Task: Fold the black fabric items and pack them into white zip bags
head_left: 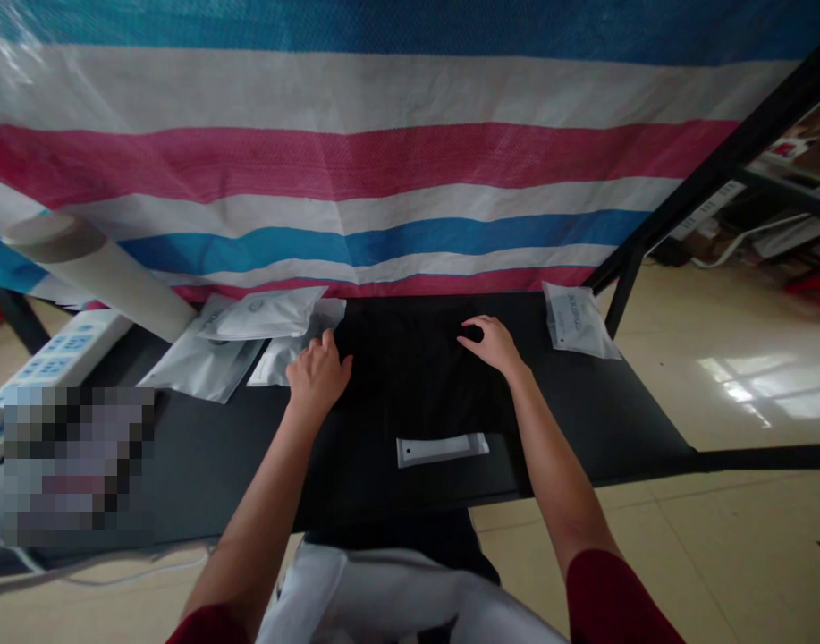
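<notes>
Woven plastic sheeting (pixel 356 170) in pink, white and blue stripes is being hung across the far side of a black table (pixel 604 429), and a tiled floor (pixel 738 528) is being shown beyond it on the right. A black cloth (pixel 416 385) is being kept on the middle of the table, its folds too dark to make out, and both hands are being held on it. The left hand (pixel 319 376) is being placed at the cloth's left edge, with its fingers bunched loosely, and the right hand (pixel 494 344) is being rested on the cloth's upper right part, palm down, with its fingers curved, so the cloth is lying directly beneath and between them. Whether either hand is pinching the cloth cannot be told. Dark red sleeves (pixel 611 599) are being worn on both forearms. A white power strip (pixel 57 353) and a pale cardboard tube (pixel 97 273) are being left at the far left. Silvery plastic pouches (pixel 201 367) are being piled just beside the left hand, another white pouch (pixel 577 320) is lying at the right corner, and a narrow white packet (pixel 442 449) is being left on the cloth's near edge.
</notes>
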A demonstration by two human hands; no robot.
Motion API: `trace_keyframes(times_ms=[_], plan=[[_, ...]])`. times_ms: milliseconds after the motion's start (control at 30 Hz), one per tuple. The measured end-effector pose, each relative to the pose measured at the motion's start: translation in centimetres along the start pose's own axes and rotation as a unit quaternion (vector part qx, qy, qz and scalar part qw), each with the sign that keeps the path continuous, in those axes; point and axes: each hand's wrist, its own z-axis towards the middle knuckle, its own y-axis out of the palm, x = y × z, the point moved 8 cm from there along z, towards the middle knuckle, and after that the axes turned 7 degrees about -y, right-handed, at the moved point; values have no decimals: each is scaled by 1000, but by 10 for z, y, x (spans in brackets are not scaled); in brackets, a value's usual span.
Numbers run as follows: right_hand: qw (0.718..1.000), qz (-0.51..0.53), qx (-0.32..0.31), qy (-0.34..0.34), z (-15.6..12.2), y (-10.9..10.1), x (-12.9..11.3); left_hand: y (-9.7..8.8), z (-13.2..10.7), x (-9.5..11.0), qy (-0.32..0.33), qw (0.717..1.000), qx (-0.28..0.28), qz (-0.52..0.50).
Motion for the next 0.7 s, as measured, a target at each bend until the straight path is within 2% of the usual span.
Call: trace_keyframes(times_ms=[133,200,367,433,500,567,700], plan=[[1000,9,-7,-3,-1,0,5,5,2,-2,-4,999,-36,-5],[1000,12,-8,-6,-1,0,5,-1,2,-3,7,999,-35,-27],[999,33,-30,-20,1,7,-3,-47,-4,-19,-3,995,73,-70],[997,51,-42,-33,2,13,-13,-58,-5,-30,-21,992,103,-66],[996,54,-48,-47,2,19,-23,-58,-5,-39,-36,992,109,-58],[997,39,-50,-54,2,24,-30,-49,-4,-44,-32,993,103,-50],[997,24,-47,-47,1,26,-31,-31,-6,-40,34,992,102,-65]])
